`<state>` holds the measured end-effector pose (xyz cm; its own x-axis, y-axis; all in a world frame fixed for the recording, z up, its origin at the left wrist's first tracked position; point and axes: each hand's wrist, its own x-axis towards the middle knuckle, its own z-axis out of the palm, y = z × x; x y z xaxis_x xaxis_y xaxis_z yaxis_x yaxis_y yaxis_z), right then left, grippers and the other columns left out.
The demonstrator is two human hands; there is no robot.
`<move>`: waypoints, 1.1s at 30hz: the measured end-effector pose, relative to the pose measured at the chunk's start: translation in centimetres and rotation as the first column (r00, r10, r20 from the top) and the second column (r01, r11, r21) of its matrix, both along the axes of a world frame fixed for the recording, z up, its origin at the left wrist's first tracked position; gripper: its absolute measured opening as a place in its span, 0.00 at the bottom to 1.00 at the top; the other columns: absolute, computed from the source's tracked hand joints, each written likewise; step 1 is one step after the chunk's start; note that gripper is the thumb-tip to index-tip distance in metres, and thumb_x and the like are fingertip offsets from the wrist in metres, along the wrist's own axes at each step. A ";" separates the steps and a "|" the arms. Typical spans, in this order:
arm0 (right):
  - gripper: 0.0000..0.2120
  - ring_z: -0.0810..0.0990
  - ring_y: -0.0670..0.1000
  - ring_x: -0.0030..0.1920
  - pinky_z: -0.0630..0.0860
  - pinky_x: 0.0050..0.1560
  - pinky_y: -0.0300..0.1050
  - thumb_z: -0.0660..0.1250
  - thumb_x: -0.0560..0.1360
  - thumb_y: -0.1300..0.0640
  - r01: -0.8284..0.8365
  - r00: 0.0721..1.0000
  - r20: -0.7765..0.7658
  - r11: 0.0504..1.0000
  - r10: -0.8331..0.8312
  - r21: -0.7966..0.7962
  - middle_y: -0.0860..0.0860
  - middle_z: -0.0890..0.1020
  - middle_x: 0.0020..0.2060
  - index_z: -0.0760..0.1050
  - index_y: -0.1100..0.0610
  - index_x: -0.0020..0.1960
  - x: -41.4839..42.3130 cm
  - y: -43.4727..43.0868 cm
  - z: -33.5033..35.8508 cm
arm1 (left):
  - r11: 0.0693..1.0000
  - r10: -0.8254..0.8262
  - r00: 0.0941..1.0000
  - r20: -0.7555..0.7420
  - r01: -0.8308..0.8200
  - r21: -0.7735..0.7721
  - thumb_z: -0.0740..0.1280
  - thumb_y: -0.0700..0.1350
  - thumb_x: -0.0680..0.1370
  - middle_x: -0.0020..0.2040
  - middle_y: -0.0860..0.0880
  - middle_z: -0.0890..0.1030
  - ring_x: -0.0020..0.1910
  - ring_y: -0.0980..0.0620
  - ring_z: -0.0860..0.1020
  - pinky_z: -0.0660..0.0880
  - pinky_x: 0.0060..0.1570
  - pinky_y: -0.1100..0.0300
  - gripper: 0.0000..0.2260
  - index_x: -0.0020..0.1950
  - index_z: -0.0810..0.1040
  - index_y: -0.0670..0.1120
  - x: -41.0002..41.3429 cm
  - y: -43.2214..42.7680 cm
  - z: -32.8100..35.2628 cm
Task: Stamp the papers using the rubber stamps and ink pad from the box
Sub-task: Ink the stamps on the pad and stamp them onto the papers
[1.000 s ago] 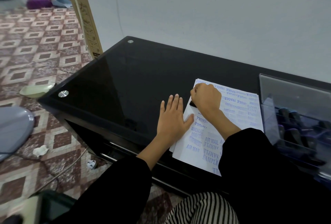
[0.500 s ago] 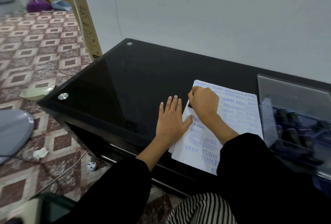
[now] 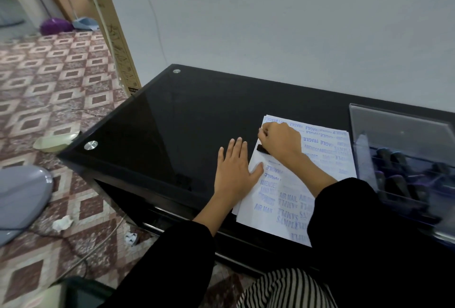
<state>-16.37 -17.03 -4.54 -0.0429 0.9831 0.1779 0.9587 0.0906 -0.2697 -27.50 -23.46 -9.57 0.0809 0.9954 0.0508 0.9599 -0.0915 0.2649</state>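
A stack of white papers point(image 3: 283, 184) covered in blue stamp prints lies on the black glass table point(image 3: 172, 123). My right hand point(image 3: 280, 141) is closed around a black rubber stamp point(image 3: 263, 149), whose base presses on the top sheet near its left edge. My left hand point(image 3: 235, 169) lies flat, fingers spread, on the glass with its thumb on the paper's left edge. A clear plastic box point(image 3: 403, 160) at the right holds several dark stamps; the ink pad is not clearly visible.
A white wall runs behind the table. To the left is patterned tile floor with a grey fan base point(image 3: 19, 199), cables, a pale dish point(image 3: 53, 141) and a tall cardboard box point(image 3: 115, 39) leaning by the wall.
My right hand with the stamp stays on the upper left of the sheet, shifted slightly. The left hand remains flat. The camera view tilted a little downward.
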 end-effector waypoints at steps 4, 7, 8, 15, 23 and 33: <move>0.17 0.65 0.47 0.26 0.60 0.27 0.36 0.56 0.80 0.56 0.141 0.966 -0.227 0.988 -0.122 0.070 0.50 0.68 0.25 0.67 0.57 0.33 2.4 -0.3 1.0 | 1.000 0.002 1.000 0.011 -0.002 -0.002 0.50 0.60 0.80 0.78 0.48 0.49 0.77 0.51 0.45 0.41 0.75 0.52 0.32 0.77 0.48 0.43 0.0 0.1 0.2; 0.20 0.64 0.47 0.25 0.58 0.26 0.36 0.56 0.79 0.56 0.162 0.961 -0.239 0.984 -0.138 0.081 0.49 0.66 0.24 0.62 0.55 0.29 4.2 -1.5 2.3 | 1.000 0.005 0.998 0.060 -0.006 0.017 0.51 0.60 0.80 0.78 0.48 0.51 0.77 0.51 0.46 0.42 0.75 0.52 0.31 0.77 0.50 0.43 -0.1 0.0 0.2; 0.19 0.64 0.46 0.25 0.57 0.26 0.37 0.56 0.79 0.56 0.167 0.962 -0.231 0.983 -0.144 0.080 0.49 0.66 0.24 0.62 0.55 0.29 4.9 -2.1 2.8 | 1.000 0.008 0.997 0.081 -0.009 0.019 0.52 0.59 0.80 0.78 0.48 0.52 0.77 0.51 0.47 0.43 0.75 0.52 0.31 0.77 0.52 0.43 -0.2 -0.1 0.2; 0.12 0.72 0.50 0.31 0.60 0.28 0.37 0.60 0.77 0.51 0.199 0.950 -0.257 0.979 -0.179 0.050 0.51 0.74 0.30 0.71 0.57 0.38 10.4 -5.4 5.1 | 0.987 -0.033 0.993 0.115 0.015 0.162 0.57 0.56 0.79 0.69 0.50 0.69 0.70 0.53 0.66 0.54 0.74 0.54 0.22 0.70 0.66 0.47 -0.1 -0.9 0.8; 0.10 0.69 0.53 0.41 0.64 0.43 0.45 0.57 0.78 0.50 0.227 0.877 -0.408 0.967 -0.253 -0.111 0.49 0.71 0.36 0.65 0.57 0.47 18.9 -7.2 8.7 | 0.944 -0.212 0.937 0.278 0.122 0.308 0.62 0.52 0.78 0.61 0.48 0.77 0.60 0.50 0.76 0.68 0.61 0.61 0.18 0.64 0.74 0.44 6.2 -1.5 3.8; 0.03 0.72 0.46 0.31 0.66 0.18 0.29 0.63 0.76 0.59 0.038 0.928 -0.350 0.968 -0.127 -0.250 0.49 0.76 0.34 0.75 0.57 0.45 23.5 -5.1 9.2 | 0.889 -0.441 0.869 0.222 0.391 0.238 0.59 0.54 0.80 0.69 0.49 0.70 0.67 0.50 0.69 0.67 0.63 0.57 0.22 0.71 0.65 0.46 15.7 -0.7 7.5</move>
<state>7.11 -22.09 4.67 0.0635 0.9955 -0.0701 0.7934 -0.0930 -0.6016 -11.81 -24.19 -2.06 0.4439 0.8433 0.3030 0.7187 -0.5370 0.4418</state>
